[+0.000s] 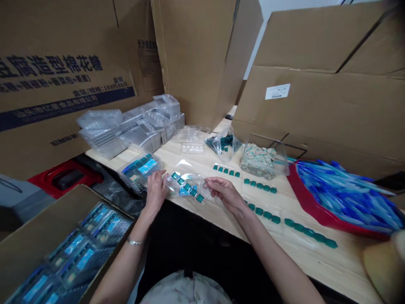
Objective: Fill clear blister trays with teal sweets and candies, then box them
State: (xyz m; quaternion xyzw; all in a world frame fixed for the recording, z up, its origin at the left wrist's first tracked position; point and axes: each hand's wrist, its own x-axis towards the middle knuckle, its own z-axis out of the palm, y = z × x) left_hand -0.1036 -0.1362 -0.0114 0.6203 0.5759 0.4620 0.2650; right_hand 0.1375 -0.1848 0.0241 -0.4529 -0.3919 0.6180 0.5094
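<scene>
In the head view, a clear plastic tray [173, 188] is held tilted at the table's front edge. A diagonal row of several dark green square pieces [187, 187] sits in it, with a bit of bright blue showing behind. My right hand [223, 192] pinches the tray's right end between thumb and fingers. At its left end, my left hand [156, 191] has closed fingers on the edge, partly hidden from view. Just left of that hand lies a stack of filled packs [139, 169] with blue, green and cream contents.
Rows of green pieces in clear trays [261, 185] lie to the right. Behind are stacked empty trays [139, 124], a bag of green pieces [226, 141] and a clear tub [253, 158]. A red basin [303, 198] holds blue sticks. A carton [120, 257] of packs stands lower left.
</scene>
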